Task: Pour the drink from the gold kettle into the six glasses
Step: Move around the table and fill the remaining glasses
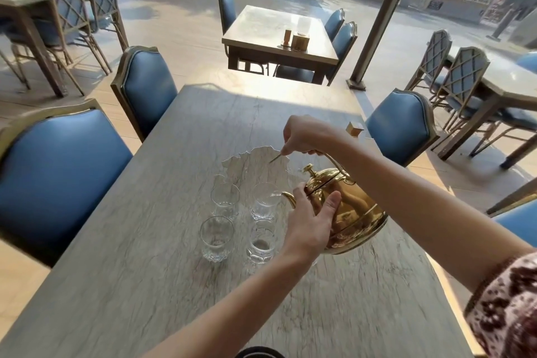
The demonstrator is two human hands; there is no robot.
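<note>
Head view: gold kettle (353,212), rigid, slick, likely heavy; right hand (305,136) grips handle, left hand (312,219) fingers closed round body.

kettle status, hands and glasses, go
Right hand holds the handle, left hand steadies the kettle. Spout over far right glass. Four glasses visible. Nothing in the way.

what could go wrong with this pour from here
1. The gold kettle is tilted with its spout near the rim of the far right glass; the stream might miss and wet the table.
2. The left hand presses on the kettle's body; if the drink is hot, it could burn.
3. The glasses stand close together, so the forearm might knock the near right glass.
</note>
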